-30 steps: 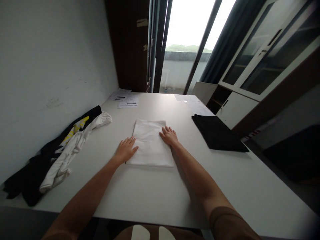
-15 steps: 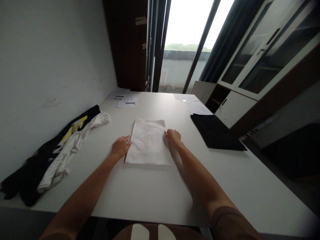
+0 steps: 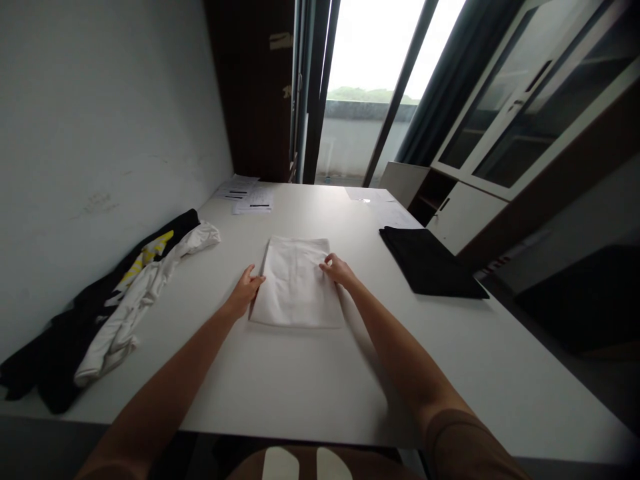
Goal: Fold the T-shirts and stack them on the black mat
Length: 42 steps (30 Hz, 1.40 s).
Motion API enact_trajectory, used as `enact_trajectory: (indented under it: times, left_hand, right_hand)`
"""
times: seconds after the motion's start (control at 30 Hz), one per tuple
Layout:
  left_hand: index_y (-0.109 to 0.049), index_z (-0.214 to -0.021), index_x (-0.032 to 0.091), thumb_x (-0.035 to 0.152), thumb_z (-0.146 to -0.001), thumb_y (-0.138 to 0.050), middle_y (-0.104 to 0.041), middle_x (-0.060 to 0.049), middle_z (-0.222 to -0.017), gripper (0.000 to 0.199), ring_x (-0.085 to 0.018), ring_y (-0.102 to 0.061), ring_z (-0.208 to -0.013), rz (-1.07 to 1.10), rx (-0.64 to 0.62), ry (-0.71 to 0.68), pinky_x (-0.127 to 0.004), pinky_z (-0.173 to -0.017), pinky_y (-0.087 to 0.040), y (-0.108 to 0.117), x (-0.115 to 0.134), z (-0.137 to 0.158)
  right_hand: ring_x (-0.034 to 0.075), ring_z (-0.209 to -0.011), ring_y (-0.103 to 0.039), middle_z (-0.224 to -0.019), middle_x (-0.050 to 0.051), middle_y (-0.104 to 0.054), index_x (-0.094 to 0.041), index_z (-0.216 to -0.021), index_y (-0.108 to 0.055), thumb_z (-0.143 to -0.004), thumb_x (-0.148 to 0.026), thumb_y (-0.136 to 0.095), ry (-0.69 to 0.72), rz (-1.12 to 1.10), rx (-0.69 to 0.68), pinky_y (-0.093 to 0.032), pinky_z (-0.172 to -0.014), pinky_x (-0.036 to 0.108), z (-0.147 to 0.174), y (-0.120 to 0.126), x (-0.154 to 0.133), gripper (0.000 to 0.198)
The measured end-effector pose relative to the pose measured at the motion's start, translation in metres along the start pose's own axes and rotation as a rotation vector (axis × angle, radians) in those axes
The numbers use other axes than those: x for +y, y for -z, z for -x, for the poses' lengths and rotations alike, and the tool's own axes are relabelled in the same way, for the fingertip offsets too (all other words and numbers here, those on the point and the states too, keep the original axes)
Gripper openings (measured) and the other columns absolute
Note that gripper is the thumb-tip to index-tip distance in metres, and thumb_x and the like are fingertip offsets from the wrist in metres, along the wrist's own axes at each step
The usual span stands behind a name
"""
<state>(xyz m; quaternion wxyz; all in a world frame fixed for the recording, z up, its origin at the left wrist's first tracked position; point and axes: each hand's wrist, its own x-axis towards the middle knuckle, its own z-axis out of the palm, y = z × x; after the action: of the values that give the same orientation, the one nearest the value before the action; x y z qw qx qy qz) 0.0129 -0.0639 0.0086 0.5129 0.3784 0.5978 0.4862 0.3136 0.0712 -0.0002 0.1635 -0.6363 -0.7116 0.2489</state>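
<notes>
A folded white cloth (image 3: 297,293), perhaps a garment, lies flat in a neat rectangle on the white table (image 3: 280,383). At its left edge is my left hand (image 3: 244,292), with the thumb over the rim of the cloth and the other fingers beside or under that edge. My right hand (image 3: 339,270) is on the upper right side of the cloth, thumb and forefinger curled together in a pinch on the fabric. Faint creases run down the middle of the cloth.
Along the left wall lie a crumpled black garment (image 3: 65,340) with a yellow print and a crumpled white garment (image 3: 130,317). A folded black cloth (image 3: 430,263) lies at the right edge. Paper sheets (image 3: 253,200) rest at the far end. Beyond stands a cabinet (image 3: 470,217).
My right hand has shifted from the right edge slightly inward onto the cloth and now pinches it. My left thumb has moved over the left edge, with the forefinger raised.
</notes>
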Motion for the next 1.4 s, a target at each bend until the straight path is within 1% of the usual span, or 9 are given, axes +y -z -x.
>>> enact_trajectory:
  times: [0.13, 0.23, 0.4, 0.53, 0.67, 0.9, 1.07, 1.23, 1.4]
  left_hand:
    - [-0.022, -0.161, 0.017, 0.035, -0.09, -0.063, -0.067, -0.004, -0.093, 0.084, -0.012, -0.061, -0.067, 0.086, -0.035, 0.075, -0.025, -0.067, -0.051, 0.008, -0.006, -0.009]
    - [-0.026, -0.16, 0.019, 0.038, -0.084, -0.072, -0.064, 0.001, -0.084, 0.091, -0.012, -0.059, -0.065, -0.009, -0.131, -0.014, -0.025, -0.067, -0.051, 0.012, -0.012, -0.016]
    - [-0.025, -0.162, 0.017, 0.044, -0.078, -0.08, -0.065, -0.009, -0.112, 0.104, -0.02, -0.067, -0.092, -0.163, -0.119, -0.204, -0.035, -0.086, -0.055, 0.007, -0.023, -0.025]
    - [-0.031, -0.16, 0.016, 0.045, -0.082, -0.078, -0.063, -0.016, -0.13, 0.095, -0.027, -0.065, -0.111, -0.234, -0.059, -0.221, -0.04, -0.1, -0.051, 0.003, -0.025, -0.036]
    - [-0.032, -0.16, 0.015, 0.041, -0.084, -0.074, -0.065, -0.017, -0.131, 0.091, -0.028, -0.067, -0.112, -0.292, -0.019, -0.23, -0.044, -0.103, -0.049, 0.005, -0.019, -0.046]
    - [-0.053, -0.148, 0.019, 0.048, -0.087, -0.069, -0.045, -0.013, -0.159, 0.069, -0.029, -0.044, -0.145, -0.311, -0.281, -0.32, -0.04, -0.118, -0.036, 0.026, -0.01, -0.046]
    - [-0.053, -0.148, 0.017, 0.039, -0.086, -0.067, -0.047, -0.012, -0.158, 0.066, -0.028, -0.041, -0.148, -0.38, -0.107, -0.384, -0.042, -0.122, -0.03, 0.022, -0.012, -0.043]
    - [-0.048, -0.153, 0.02, 0.032, -0.09, -0.059, -0.045, -0.007, -0.159, 0.065, -0.025, -0.038, -0.149, -0.402, -0.159, -0.561, -0.04, -0.126, -0.024, 0.004, -0.005, -0.027]
    - [-0.017, -0.166, 0.026, 0.045, -0.093, -0.063, -0.025, -0.008, -0.169, 0.088, -0.028, -0.034, -0.151, -0.243, -0.26, -0.545, -0.044, -0.122, -0.032, -0.019, -0.005, -0.005]
  right_hand:
    - [0.02, -0.093, -0.069, -0.109, 0.006, -0.073, -0.022, -0.153, -0.047, -0.089, -0.036, -0.068, 0.1, -0.362, -0.05, -0.053, -0.086, 0.031, -0.003, -0.008, 0.008, 0.07]
    - [0.022, -0.099, -0.069, -0.113, 0.006, -0.073, -0.022, -0.149, -0.054, -0.086, -0.03, -0.066, 0.126, -0.423, -0.078, -0.054, -0.092, 0.036, -0.006, -0.013, 0.01, 0.064]
    - [0.024, -0.13, -0.058, -0.14, 0.003, -0.065, -0.028, -0.142, -0.061, -0.087, -0.028, -0.067, 0.298, -0.292, -0.008, -0.043, -0.111, 0.04, -0.004, -0.02, 0.003, 0.056]
    - [0.023, -0.131, -0.058, -0.141, 0.004, -0.064, -0.026, -0.143, -0.061, -0.089, -0.026, -0.065, 0.324, -0.242, -0.011, -0.042, -0.112, 0.037, -0.003, -0.023, -0.002, 0.054]
    - [0.023, -0.131, -0.058, -0.141, 0.003, -0.064, -0.027, -0.141, -0.063, -0.086, -0.018, -0.063, 0.294, -0.236, -0.004, -0.042, -0.112, 0.036, 0.002, -0.023, -0.009, 0.056]
    - [0.021, -0.11, -0.068, -0.128, 0.003, -0.071, -0.024, -0.143, -0.061, -0.084, -0.018, -0.059, 0.279, -0.559, -0.292, -0.053, -0.1, 0.038, 0.025, -0.023, -0.033, 0.06]
    - [0.025, -0.116, -0.066, -0.125, 0.003, -0.072, -0.025, -0.137, -0.067, -0.089, -0.018, -0.056, 0.213, -0.278, -0.07, -0.05, -0.104, 0.04, 0.025, -0.032, -0.04, 0.05]
    - [0.028, -0.117, -0.067, -0.127, 0.008, -0.071, -0.028, -0.144, -0.062, -0.099, -0.02, -0.047, 0.224, 0.108, 0.043, -0.047, -0.106, 0.037, 0.036, -0.035, -0.05, 0.048]
    - [0.025, -0.123, -0.064, -0.135, 0.003, -0.068, -0.03, -0.14, -0.065, -0.105, -0.034, -0.042, 0.348, -0.025, 0.024, -0.045, -0.107, 0.033, 0.048, -0.038, -0.073, 0.042]
